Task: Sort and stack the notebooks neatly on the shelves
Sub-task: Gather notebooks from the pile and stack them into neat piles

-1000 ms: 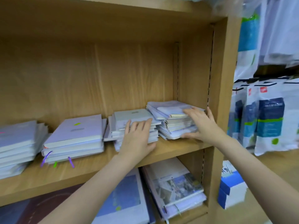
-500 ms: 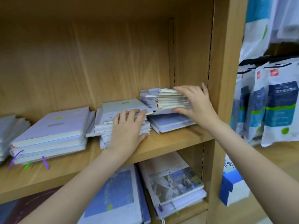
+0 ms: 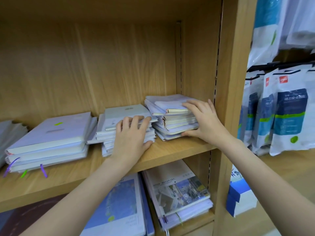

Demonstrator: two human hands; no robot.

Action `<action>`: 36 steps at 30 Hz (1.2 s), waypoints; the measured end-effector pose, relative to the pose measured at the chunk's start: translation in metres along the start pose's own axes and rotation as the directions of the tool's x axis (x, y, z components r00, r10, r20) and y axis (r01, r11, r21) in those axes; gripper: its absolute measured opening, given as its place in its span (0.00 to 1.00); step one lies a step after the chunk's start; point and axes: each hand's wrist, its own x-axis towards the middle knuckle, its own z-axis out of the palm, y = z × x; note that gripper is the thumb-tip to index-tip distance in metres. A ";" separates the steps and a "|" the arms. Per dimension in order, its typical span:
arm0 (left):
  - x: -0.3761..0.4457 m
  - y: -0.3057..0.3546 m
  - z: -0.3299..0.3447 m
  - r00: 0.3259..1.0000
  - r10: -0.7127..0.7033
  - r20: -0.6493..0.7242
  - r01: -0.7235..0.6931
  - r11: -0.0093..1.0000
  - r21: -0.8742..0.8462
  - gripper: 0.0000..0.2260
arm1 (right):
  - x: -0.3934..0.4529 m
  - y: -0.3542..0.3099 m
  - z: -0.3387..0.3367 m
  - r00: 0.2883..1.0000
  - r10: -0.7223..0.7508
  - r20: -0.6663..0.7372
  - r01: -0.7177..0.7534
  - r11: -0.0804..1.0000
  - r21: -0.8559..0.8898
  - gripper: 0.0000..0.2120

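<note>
The wooden shelf (image 3: 170, 151) holds piles of notebooks lying flat. At the far left edge sits a pale pile (image 3: 10, 133), partly cut off. Next comes a wide lilac pile (image 3: 51, 138) with purple and green ribbons hanging over the front. In the middle is a grey-white pile (image 3: 117, 123), a bit messy. The right pile (image 3: 170, 116) sits in the corner by the side wall (its books do not line up). Under this board, the lower shelf (image 3: 190, 223) holds big picture books (image 3: 179, 193) and a blue book (image 3: 119, 206), all lying flat.
</note>
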 end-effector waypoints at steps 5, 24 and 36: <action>-0.001 -0.004 -0.001 1.000 0.007 0.013 -0.007 1.000 -0.013 0.34 | -0.017 0.000 -0.017 1.000 -0.015 0.011 0.014 0.999 0.037 0.45; -0.002 -0.020 -0.012 0.994 0.108 0.016 -0.109 0.989 0.096 0.31 | -0.018 -0.011 0.011 0.991 -0.130 -0.029 0.122 0.974 -0.192 0.17; 0.040 -0.003 -0.026 0.992 -0.044 0.118 0.099 0.851 -0.515 0.20 | 0.038 -0.017 -0.002 0.912 -0.222 -0.344 0.108 0.941 -0.322 0.08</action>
